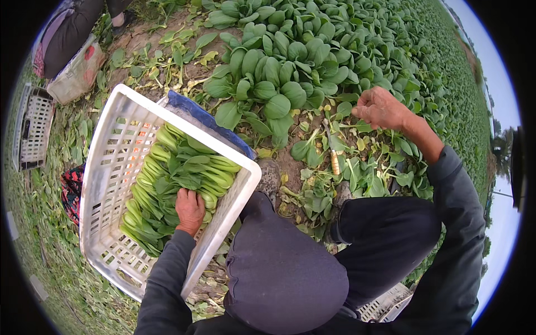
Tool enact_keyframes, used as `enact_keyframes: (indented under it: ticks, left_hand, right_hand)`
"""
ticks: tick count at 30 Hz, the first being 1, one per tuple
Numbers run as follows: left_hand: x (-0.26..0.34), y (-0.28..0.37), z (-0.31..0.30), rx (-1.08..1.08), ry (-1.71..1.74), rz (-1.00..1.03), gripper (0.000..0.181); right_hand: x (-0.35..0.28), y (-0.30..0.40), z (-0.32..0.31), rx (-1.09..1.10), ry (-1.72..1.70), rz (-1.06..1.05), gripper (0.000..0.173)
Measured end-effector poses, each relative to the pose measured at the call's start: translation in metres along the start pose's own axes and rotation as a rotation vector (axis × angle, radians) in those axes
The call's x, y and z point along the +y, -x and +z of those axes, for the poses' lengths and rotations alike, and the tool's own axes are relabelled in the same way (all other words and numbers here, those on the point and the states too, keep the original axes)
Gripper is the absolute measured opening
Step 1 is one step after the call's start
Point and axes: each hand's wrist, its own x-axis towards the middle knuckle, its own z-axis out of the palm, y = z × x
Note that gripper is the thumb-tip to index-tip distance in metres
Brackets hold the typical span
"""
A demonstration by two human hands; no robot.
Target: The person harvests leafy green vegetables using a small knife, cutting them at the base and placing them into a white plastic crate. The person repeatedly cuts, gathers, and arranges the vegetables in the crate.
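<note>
My left hand (pixel 190 210) reaches into a white slatted plastic crate (pixel 251 169) and touches the bok choy (pixel 165 180) laid in rows there. Its fingertips are hidden among the leaves, so its grip is unclear. Out to the right, my right hand (pixel 380 109) hangs over the edge of the standing bok choy plants (pixel 278 88). Its fingers are curled in, and nothing shows in them. Below and left of that hand, a knife (pixel 333 157) with a light wooden handle lies on the ground, its blade pointing away from me. Loose cut leaves (pixel 307 150) surround it.
Blue-edged material (pixel 205 121) lies against the crate's far side. At upper left are another person's legs (pixel 73 39), a whitish container (pixel 79 71) and another slatted crate (pixel 35 130). A further crate (pixel 387 303) stands behind my right leg. Red-and-black patterned cloth (pixel 72 192) sits left of the crate.
</note>
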Motion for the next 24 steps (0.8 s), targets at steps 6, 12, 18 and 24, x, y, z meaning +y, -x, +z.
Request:
enact_keyframes:
  ticks: [6, 12, 18, 24]
  left_hand:
    - [0.018, -0.017, -0.059, -0.212, 0.124, -0.238, 0.014]
    - [0.137, -0.078, -0.153, 0.359, 0.887, -0.680, 0.013]
    - [0.261, -0.125, -0.167, 0.074, 1.343, -0.484, 0.016]
    - [0.335, -0.215, -0.113, -0.974, 0.704, -0.186, 0.010]
  right_hand:
    - [0.139, 0.008, 0.053, 0.019, -0.261, 0.241, 0.032]
    - [0.227, -0.034, 0.215, 0.042, -0.024, 0.136, 0.042]
    - [0.218, -0.042, 0.269, 0.152, -0.010, 0.073, 0.052]
    - [0.213, -0.039, 0.295, 0.383, -0.027, 0.065, 0.044]
